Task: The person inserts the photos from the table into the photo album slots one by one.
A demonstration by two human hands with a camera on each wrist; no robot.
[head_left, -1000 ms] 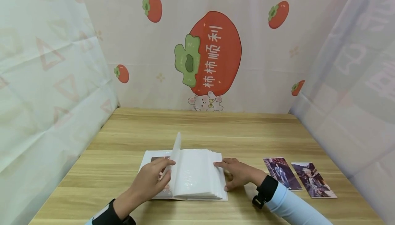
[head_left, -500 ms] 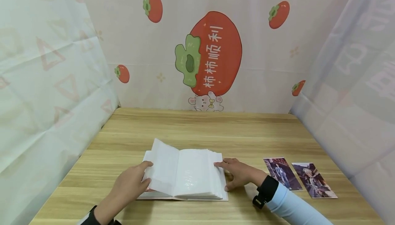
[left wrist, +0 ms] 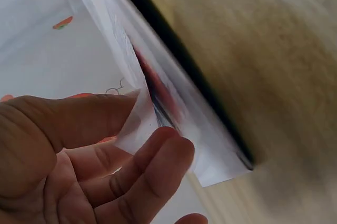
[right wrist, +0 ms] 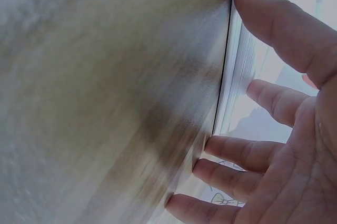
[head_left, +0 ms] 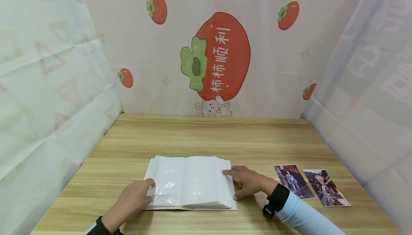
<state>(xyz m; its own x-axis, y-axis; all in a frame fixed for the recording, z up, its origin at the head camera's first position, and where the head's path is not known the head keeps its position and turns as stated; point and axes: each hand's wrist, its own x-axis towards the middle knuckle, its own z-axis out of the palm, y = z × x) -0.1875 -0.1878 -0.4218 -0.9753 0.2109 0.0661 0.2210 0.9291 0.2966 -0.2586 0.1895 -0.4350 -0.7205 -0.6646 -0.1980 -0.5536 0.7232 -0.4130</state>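
A white photo album lies spread on the table, clear glossy sleeves facing up on both halves. At its left edge my left hand pinches the loose edge of an album page between thumb and fingers. Under that page, the left wrist view shows a blurred reddish picture. My right hand rests at the album's right side, its fingers extended. In the right wrist view the thumb touches the album's edge, while other fingertips reach the table beside it.
Two photo prints lie side by side on the wooden table, right of the right hand. White cloth with printed persimmons hangs behind, and cloth walls stand at both sides.
My left hand has carried the raised album page over to the left and down, covering the picture on that side. The right hand has stayed in place.
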